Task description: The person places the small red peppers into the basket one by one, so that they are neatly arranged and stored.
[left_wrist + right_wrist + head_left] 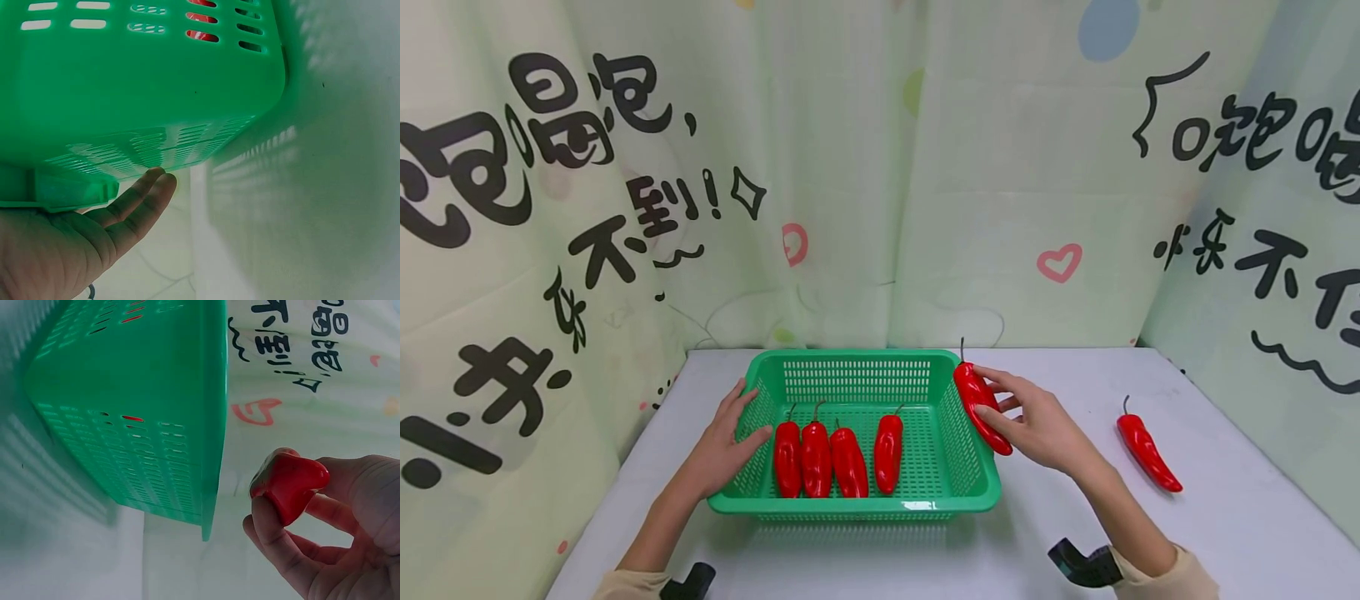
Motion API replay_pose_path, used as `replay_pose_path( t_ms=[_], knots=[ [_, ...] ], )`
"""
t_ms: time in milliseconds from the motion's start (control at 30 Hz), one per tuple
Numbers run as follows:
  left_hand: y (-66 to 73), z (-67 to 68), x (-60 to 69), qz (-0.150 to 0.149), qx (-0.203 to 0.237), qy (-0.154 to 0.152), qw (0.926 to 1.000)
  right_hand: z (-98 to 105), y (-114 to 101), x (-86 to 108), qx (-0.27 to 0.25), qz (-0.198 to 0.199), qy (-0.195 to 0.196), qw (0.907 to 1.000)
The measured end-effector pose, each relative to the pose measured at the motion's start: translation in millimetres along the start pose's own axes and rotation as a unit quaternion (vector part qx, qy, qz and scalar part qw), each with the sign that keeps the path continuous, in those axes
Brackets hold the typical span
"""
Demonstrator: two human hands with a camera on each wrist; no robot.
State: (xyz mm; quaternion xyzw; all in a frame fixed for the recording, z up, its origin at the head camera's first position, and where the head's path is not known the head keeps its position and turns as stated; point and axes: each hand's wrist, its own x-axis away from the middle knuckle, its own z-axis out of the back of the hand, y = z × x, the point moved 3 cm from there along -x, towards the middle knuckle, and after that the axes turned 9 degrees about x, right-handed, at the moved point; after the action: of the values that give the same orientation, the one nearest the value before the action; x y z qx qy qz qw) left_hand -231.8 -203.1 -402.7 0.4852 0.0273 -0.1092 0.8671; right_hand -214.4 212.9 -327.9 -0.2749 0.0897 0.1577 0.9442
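My right hand (1037,421) pinches a red chili pepper (976,398) above the right rim of the green plastic basket (850,505). In the right wrist view the pepper (290,484) is seen end-on between thumb and fingers, apart from the basket wall (125,450). My left hand (722,446) rests at the basket's left rim, its thumb over the inside and its fingers along the outside. The left wrist view shows those fingers (140,209) fairly straight beside the basket wall (144,81). Several red peppers (816,458) lie inside, stems pointing to the back.
Another red pepper (1148,452) lies on the white table (1075,533) to the right of my right forearm. A pale printed curtain (850,167) with dark lettering hangs behind and at both sides. Dark straps (1086,567) sit at the wrists.
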Motion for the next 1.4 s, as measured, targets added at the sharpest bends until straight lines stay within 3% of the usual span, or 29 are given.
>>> replay_pose_path(
  t_ms=[333,1400],
  knots=[
    [-0.2,-0.6,0.6,-0.003,0.002,-0.001,1.0000,-12,-9,-6.1,-0.003,0.021,-0.010,0.9997],
    [-0.2,0.3,0.2,-0.003,0.008,-0.001,1.0000,-49,-31,-20.2,-0.005,0.026,-0.061,0.9978]
  ],
)
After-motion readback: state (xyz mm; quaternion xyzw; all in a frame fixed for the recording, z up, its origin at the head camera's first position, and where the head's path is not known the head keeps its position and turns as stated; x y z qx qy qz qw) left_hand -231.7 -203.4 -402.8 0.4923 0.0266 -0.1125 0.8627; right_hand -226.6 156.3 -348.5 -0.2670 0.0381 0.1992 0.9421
